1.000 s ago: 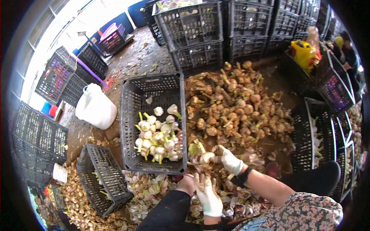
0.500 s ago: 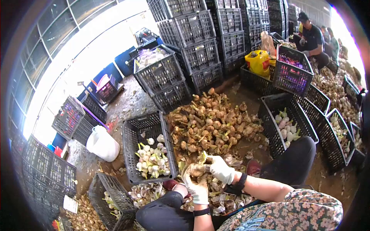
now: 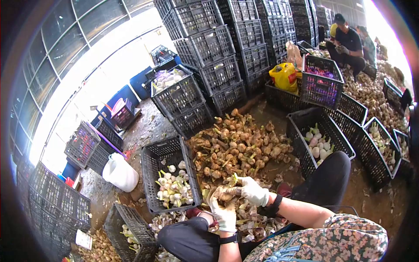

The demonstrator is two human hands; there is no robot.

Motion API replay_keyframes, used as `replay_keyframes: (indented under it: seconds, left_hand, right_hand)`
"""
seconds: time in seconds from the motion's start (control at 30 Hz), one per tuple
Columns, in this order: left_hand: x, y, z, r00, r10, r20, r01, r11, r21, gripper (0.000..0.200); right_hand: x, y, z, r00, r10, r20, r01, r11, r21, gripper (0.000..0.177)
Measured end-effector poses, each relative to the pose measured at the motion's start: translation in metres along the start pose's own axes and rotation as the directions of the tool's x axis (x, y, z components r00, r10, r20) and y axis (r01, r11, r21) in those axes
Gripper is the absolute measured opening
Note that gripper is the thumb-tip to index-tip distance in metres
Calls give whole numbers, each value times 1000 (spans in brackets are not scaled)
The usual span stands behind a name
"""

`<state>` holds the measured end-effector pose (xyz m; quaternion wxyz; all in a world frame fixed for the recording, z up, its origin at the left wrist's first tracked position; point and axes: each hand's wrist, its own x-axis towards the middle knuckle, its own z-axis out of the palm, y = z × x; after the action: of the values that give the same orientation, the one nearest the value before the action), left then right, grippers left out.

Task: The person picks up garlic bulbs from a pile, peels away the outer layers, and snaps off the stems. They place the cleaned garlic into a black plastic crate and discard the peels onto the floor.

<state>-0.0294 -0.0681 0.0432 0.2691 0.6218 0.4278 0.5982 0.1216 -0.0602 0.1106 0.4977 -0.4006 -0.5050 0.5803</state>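
Note:
Both my hands wear dirty white gloves and are close together in front of my knees. My left hand (image 3: 223,214) is wrapped round a brown, soil-covered garlic bulb (image 3: 224,194). My right hand (image 3: 254,191) closes on the stem side of the same garlic; a green stem tip (image 3: 235,178) shows above its fingers. Just beyond my hands lies a heap of unpeeled garlic (image 3: 244,146). Loose garlic skins (image 3: 257,223) cover the floor under my hands.
Cleaned white bulbs (image 3: 174,185) lie in a black crate (image 3: 147,174) at left. Another crate (image 3: 301,131) with white bulbs stands right. A white bucket (image 3: 121,174), stacked crates (image 3: 209,48) and a yellow bag (image 3: 284,77) surround the heap. Another person (image 3: 347,48) sits far right.
The view has shifted slightly. Both hands stay on the garlic, with the right fingers a little lower on the stem side. The far person's hands have come together.

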Motion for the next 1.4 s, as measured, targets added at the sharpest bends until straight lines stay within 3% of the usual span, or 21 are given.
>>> replay_keyframes:
  seconds: [0.2, 0.3, 0.37, 0.43, 0.53, 0.6, 0.7, 0.73, 0.8, 0.87, 0.93, 0.97, 1.0, 1.07, 1.13, 1.17, 1.2, 1.23, 1.27, 1.33, 1.4]
  left_hand:
    - [1, 5, 1, 999, 4, 42, -4, 1000, -2, 67]
    - [2, 17, 3, 998, -54, 28, 59, 969, -240, 65]
    - [3, 27, -1, 974, -191, 121, 226, 778, -587, 60]
    - [3, 29, -4, 965, -216, 147, 260, 736, -626, 57]
    - [-1, 25, -1, 942, -269, 199, 330, 651, -684, 54]
    - [2, 33, 4, 936, -325, 138, 335, 696, -635, 54]
    - [2, 39, 9, 976, -198, 89, 217, 864, -454, 59]
    - [0, 38, 8, 990, -111, 89, 136, 923, -361, 61]
    - [5, 48, -2, 905, -354, 237, 422, 668, -613, 65]
    - [10, 42, -10, 869, -381, 316, 491, 586, -645, 64]
    - [6, 42, -4, 890, -363, 275, 455, 706, -542, 62]
    - [3, 41, 2, 912, -335, 237, 408, 808, -424, 61]
    - [-2, 30, 9, 939, -246, 241, 343, 717, -606, 57]
    - [-4, 30, 2, 892, -335, 303, 448, 745, -494, 58]
    - [8, 45, -3, 885, -319, 340, 453, 762, -463, 58]
    - [11, 51, -4, 881, -300, 367, 448, 780, -437, 59]
    - [9, 55, -7, 885, -300, 357, 443, 780, -442, 59]
    - [8, 57, -10, 857, -304, 416, 499, 692, -522, 58]
    - [7, 58, -13, 827, -299, 475, 552, 591, -588, 58]
    - [0, 52, -7, 837, -269, 476, 499, 733, -463, 46]
    - [1, 48, -10, 813, -257, 523, 535, 685, -495, 45]
  right_hand:
    - [-3, 2, -19, 994, -71, 78, 81, 986, -144, 25]
    - [-7, -4, -23, 992, -26, 124, 29, 999, -18, 20]
    - [-5, -1, -39, 980, -32, 196, 50, 995, -88, 24]
    - [-4, 2, -47, 946, -169, 277, 224, 958, -178, 44]
    - [-8, -2, -49, 977, -5, 213, 82, 933, -351, 41]
    - [-9, -2, -41, 893, -379, 244, 451, 761, -466, 33]
    - [-19, 0, -29, 929, -359, 92, 365, 844, -394, 33]
    - [-23, 0, -28, 974, -222, 39, 224, 937, -268, 37]
    - [-28, -2, -29, 997, -77, 4, 77, 989, -130, 42]
    - [-27, -9, -35, 994, 111, 13, -109, 989, -101, 40]
    - [-37, -33, -28, 996, 94, -1, -94, 995, -39, 40]
    - [-36, -27, -29, 999, 53, 3, -51, 975, -216, 37]
    - [-34, -20, -30, 1000, 14, 15, -7, 923, -385, 34]
    - [-31, -10, -38, 999, 30, 44, -10, 920, -391, 37]
    - [-29, -8, -44, 993, -28, 111, 38, 995, -92, 31]
    - [-28, -3, -48, 919, -347, 187, 394, 824, -407, 20]
    - [-25, 5, -57, 831, -494, 256, 530, 561, -636, 14]
    - [-18, 19, -62, 984, -162, -73, 162, 987, 5, 13]
    - [-14, 20, -59, 941, 333, -53, -198, 673, 713, 13]
    - [-12, 22, -58, 959, 275, -65, -169, 742, 649, 14]
    - [-6, 26, -55, 959, 224, -176, -72, 788, 611, 14]
